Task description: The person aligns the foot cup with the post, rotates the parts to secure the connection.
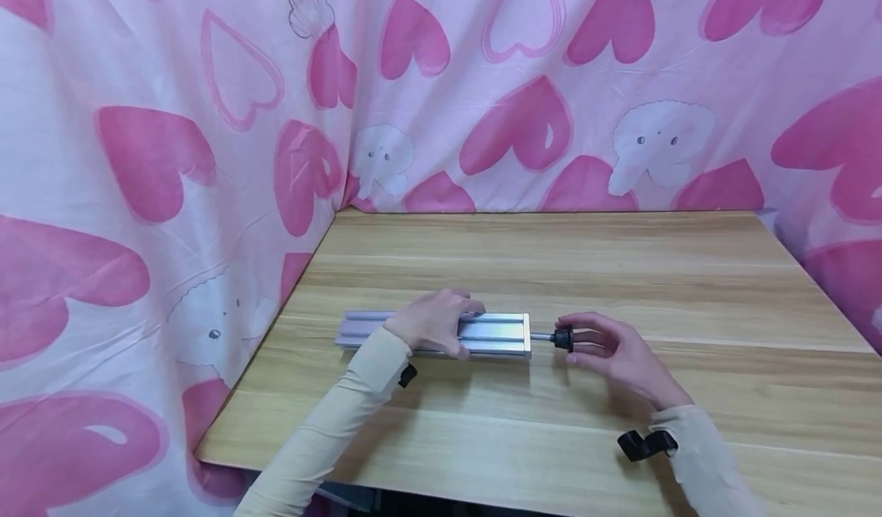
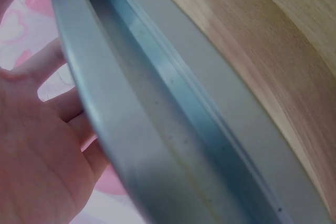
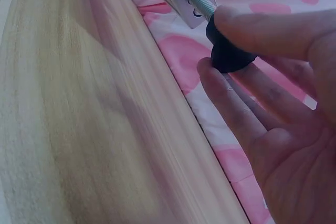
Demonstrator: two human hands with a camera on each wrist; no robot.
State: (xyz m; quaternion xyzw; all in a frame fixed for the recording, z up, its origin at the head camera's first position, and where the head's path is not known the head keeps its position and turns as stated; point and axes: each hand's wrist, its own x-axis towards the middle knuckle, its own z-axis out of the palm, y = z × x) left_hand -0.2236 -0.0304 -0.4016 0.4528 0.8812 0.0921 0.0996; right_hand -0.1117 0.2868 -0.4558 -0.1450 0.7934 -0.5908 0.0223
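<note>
A silver aluminium extrusion profile [image 1: 494, 335] with lengthwise grooves lies crosswise in my left hand [image 1: 430, 320], which grips it from above near its middle. Its grooved side [image 2: 173, 103] fills much of the left wrist view. At the right end is a metal end plate [image 3: 195, 11] with a bolt head, and a threaded rod [image 1: 542, 336] sticks out of it. A black levelling foot [image 3: 228, 51] sits on the rod's outer end. Thumb and fingers of my right hand [image 1: 620, 352] pinch this foot by its rim. The profile's far side is hidden.
The wood-grain table [image 1: 482, 433] extends around both hands, its front edge toward me. A pink heart-patterned cloth [image 1: 517, 119] hangs along the back and sides. Black wrist mounts [image 1: 648, 445] hang under the sleeves.
</note>
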